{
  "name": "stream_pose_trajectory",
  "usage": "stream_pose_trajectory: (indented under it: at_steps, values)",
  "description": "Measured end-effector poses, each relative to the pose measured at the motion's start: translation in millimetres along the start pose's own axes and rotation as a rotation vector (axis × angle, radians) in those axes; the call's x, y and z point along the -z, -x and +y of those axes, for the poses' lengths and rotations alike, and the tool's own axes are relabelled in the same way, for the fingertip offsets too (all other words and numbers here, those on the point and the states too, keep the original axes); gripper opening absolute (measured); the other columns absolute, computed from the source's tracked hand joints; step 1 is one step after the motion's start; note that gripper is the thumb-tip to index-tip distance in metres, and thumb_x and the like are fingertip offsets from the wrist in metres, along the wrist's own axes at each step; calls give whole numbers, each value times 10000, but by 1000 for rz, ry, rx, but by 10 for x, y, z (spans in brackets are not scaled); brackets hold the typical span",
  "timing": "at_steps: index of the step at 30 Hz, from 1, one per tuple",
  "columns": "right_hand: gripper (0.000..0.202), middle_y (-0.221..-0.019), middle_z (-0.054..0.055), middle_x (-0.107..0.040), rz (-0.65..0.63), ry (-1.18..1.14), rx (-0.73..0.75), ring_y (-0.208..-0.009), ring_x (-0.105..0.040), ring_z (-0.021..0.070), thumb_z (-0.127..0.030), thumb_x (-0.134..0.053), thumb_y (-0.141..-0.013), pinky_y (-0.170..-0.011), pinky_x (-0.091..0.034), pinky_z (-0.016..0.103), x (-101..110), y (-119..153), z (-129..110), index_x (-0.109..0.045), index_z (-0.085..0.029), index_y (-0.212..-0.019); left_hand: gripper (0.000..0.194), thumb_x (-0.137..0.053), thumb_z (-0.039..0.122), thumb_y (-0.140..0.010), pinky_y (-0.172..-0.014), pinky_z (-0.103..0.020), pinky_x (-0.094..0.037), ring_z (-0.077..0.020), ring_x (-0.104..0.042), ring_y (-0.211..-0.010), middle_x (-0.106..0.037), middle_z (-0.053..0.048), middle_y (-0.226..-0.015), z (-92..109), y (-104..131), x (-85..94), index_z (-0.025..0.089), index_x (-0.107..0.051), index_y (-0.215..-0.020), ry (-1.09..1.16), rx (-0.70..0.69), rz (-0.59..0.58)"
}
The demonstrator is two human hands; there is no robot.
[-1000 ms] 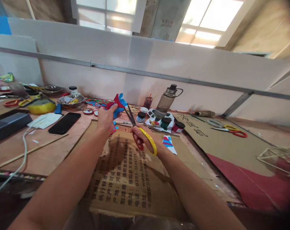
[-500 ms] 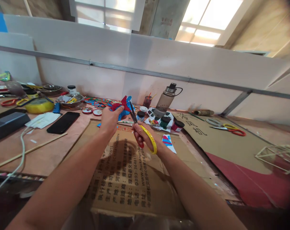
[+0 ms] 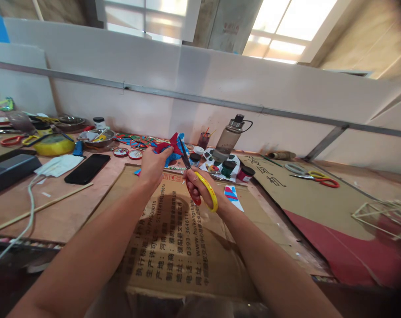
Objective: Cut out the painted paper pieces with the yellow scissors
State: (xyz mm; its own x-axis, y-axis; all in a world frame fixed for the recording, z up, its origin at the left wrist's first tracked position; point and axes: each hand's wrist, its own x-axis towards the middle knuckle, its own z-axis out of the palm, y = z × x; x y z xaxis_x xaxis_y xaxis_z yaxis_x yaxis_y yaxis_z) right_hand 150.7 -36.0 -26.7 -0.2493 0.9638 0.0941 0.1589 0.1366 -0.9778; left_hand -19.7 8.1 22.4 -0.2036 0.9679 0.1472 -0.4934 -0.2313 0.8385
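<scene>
My left hand pinches a red and blue painted paper cutout, thumb on top, holding it above the far edge of the cardboard. In my right hand is a pair of scissors with one yellow and one red handle loop. The dark blades point up and away and meet the right edge of the cutout. How far the blades are apart is hard to make out. A small painted paper scrap lies to the right of my right hand.
Behind my hands stand a grey bottle, paint jars and a cup with brushes. To the left are a phone, yellow tape and a wooden stick. Other scissors and a stick frame lie right.
Both hands stay almost where they were. The cutout's right edge has shifted slightly against the scissor blades, and the scissors have moved marginally to the right.
</scene>
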Motion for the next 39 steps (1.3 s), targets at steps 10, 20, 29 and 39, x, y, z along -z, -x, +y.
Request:
stream_pose_trajectory:
  at_steps: [10, 20, 29, 39]
  values:
    - [484, -684, -49, -462, 13, -46, -16, -530, -341, 89, -709, -594, -971, -457, -326, 242, -12, 12, -18, -547, -228, -988, 394, -945, 275, -515, -577, -291, -577, -138, -642, -557, -719, -5, -696, 24, 20, -17, 155, -673, -774, -13, 17, 1]
    - [477, -672, -46, -465, 8, -79, -16, -508, -329, 95, -710, -580, -985, -431, -329, 242, -20, 27, -5, -551, -234, -1012, 365, -943, 236, -551, -596, -300, -585, -142, -649, -563, -732, -14, -702, 52, 29, -18, 155, -673, -783, -36, 52, 20]
    - [490, -664, -50, -460, 7, -84, -24, -499, -326, 87, -721, -592, -972, -424, -306, 233, -22, 21, -16, -549, -234, -988, 390, -964, 250, -540, -597, -300, -600, -142, -661, -578, -747, -25, -728, 61, 21, 8, 140, -684, -788, -44, 60, -8]
    - [555, -659, -44, -468, -15, -73, -33, -512, -334, 91, -788, -540, -966, -438, -307, 230, -25, 19, -38, -556, -235, -1009, 373, -958, 240, -548, -618, -306, -606, -141, -665, -592, -754, -34, -745, 38, -10, 31, 148, -672, -770, -52, 53, -1]
